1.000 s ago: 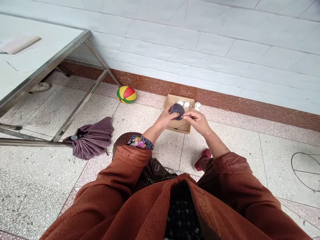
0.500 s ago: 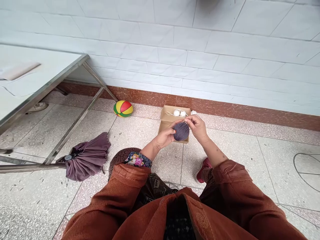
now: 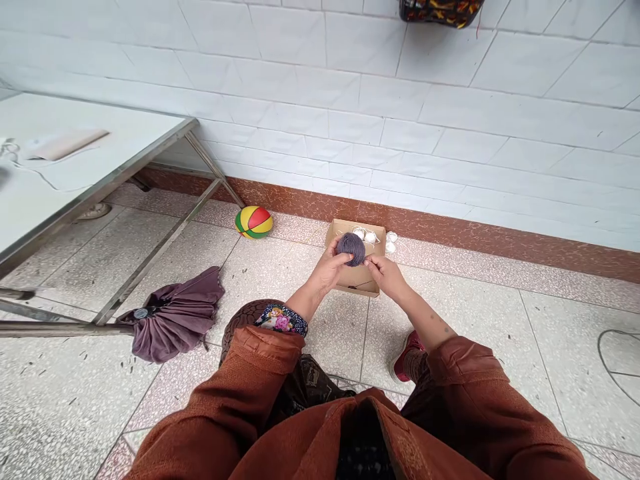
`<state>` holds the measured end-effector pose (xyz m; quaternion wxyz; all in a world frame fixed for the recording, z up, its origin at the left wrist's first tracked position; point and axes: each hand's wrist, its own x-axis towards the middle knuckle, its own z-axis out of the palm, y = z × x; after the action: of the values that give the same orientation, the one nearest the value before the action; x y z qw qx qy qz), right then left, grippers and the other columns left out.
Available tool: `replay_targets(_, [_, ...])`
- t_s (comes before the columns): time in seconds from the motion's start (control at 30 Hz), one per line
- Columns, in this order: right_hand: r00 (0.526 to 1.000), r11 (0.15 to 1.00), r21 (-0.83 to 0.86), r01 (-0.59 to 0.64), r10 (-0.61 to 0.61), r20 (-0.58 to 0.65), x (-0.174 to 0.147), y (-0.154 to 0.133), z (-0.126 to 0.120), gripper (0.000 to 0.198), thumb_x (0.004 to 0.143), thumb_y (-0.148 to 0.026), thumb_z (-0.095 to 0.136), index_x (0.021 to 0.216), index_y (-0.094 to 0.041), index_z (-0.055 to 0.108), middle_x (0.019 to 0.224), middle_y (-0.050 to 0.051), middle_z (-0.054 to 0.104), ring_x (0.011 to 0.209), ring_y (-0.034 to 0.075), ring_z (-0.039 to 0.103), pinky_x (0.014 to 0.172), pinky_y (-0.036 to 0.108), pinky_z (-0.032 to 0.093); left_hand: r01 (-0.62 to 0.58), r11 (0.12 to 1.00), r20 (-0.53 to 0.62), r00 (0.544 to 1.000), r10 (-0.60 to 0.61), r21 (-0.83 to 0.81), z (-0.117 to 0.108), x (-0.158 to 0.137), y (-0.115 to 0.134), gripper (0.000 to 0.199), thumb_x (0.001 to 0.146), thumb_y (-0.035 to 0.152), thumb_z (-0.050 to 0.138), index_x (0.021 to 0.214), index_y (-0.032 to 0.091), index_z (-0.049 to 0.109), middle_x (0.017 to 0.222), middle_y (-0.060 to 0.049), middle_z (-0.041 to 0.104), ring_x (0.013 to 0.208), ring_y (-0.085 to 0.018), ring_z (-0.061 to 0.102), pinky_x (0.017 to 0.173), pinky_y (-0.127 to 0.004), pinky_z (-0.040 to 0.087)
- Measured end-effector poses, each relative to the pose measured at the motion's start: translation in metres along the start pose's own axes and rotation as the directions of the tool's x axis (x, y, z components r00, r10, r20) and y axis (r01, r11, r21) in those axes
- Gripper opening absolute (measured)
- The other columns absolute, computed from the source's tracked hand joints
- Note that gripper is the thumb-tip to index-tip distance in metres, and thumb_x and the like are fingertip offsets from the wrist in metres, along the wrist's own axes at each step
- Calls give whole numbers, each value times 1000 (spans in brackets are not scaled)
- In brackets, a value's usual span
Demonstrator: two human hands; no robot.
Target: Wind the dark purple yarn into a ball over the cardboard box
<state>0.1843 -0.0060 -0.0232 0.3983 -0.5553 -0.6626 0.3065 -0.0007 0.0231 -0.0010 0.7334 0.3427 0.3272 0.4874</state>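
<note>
My left hand (image 3: 328, 267) is wrapped round a dark grey-purple ball of yarn (image 3: 351, 249), with the thumb across its front. Close by on the right, the fingers of my right hand (image 3: 386, 275) are pinched together at the ball's lower right side; they seem to hold its yarn strand, too thin to see clearly. Beneath both hands a shallow cardboard box (image 3: 356, 287) lies on the floor. Small white yarn balls (image 3: 370, 237) are in its far part, partly hidden by the grey ball. More white balls (image 3: 391, 242) sit just outside its right side.
A colourful ball (image 3: 254, 222) rests near the wall, by the leg of a metal-framed table (image 3: 145, 143). A folded purple umbrella (image 3: 180, 313) lies at left. Wire hoops (image 3: 601, 353) are at the right edge. A dark basket (image 3: 440, 10) hangs on the wall above.
The yarn ball has moved slightly left and up in my left hand. My right hand has dropped from above the ball to its lower right. The camera view has tilted up a little.
</note>
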Motion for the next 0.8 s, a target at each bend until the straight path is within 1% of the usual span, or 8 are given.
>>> replay_targets(0.13, [975,990,128,-52,23,219,-6,-16,-8,35,94,-53,61,85,-22,72,72,-1,64,66,16,52,65,29,43,-46,979,-92,994,65,201,-6,5,-8,65,61,23,78,124,21,64,123,-6,69,118,-23,61,107,-36,43])
replay_targets(0.2, [964,970,226,-89,27,263,-7,-24,-14,37,92,-58,65,87,-21,73,71,-1,63,64,15,50,63,28,43,-45,957,-106,991,78,285,-8,6,-12,64,61,23,78,124,20,65,122,-7,69,117,-23,62,108,-36,43])
replay_targets(0.33, [985,924,368,-103,42,170,-4,-31,-25,41,88,-63,70,92,-22,73,74,-1,63,65,15,50,63,28,44,38,933,-75,997,-12,357,-7,3,-17,62,62,22,79,123,19,67,117,-7,71,114,-25,63,108,-39,44])
replay_targets(0.47, [996,921,383,-79,85,1,3,-25,-32,41,86,-62,72,88,-22,71,73,-2,59,66,14,49,64,28,44,120,932,82,984,-156,341,-5,-3,-15,62,64,23,78,125,20,70,120,-8,72,117,-26,62,107,-40,45])
replay_targets(0.57, [987,936,344,-75,120,-109,8,-17,-32,40,87,-62,70,85,-22,68,71,-3,56,66,15,48,64,28,43,168,951,220,949,-227,258,-4,-7,-12,67,66,23,76,133,24,68,130,-8,70,121,-26,62,105,-40,46])
replay_targets(0.63, [979,940,330,-91,144,-141,9,-12,-31,40,87,-63,70,86,-23,67,70,-3,54,66,15,48,63,28,43,196,958,308,917,-254,207,-3,-10,-10,73,67,23,77,138,29,66,138,-8,67,124,-27,61,103,-40,48])
replay_targets(0.73, [977,937,337,-95,153,-150,10,-9,-31,40,86,-62,70,87,-22,67,71,-3,55,65,14,47,61,27,42,260,953,409,861,-303,158,0,-14,-7,74,70,27,78,142,32,64,146,-9,63,128,-30,61,100,-41,50])
replay_targets(0.8, [989,953,299,-56,95,-116,10,-10,-34,40,91,-62,64,90,-23,65,76,-2,58,63,14,46,59,27,41,300,947,412,853,-321,116,4,-13,-6,70,70,29,78,139,30,65,144,-10,65,127,-32,62,99,-44,51])
